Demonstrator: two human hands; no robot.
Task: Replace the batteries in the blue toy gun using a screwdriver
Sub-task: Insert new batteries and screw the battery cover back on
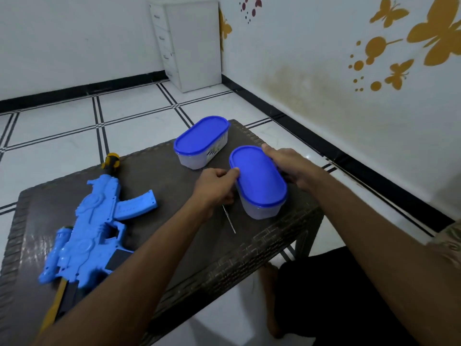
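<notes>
Both hands, left hand point(216, 187) and right hand point(290, 166), grip the near box point(259, 182); screwdriver point(229, 219) lies under the left, toy gun point(92, 228) well apart on the tabletop point(179, 245)

Dark woven-pattern table point(249, 248) on a white tiled floor point(62, 126) with black grid lines. Beyond the table's far edge, a white drawer cabinet point(192, 41) stands in the corner. Orange butterfly decals point(399, 46) mark the wall right of the table.
</notes>
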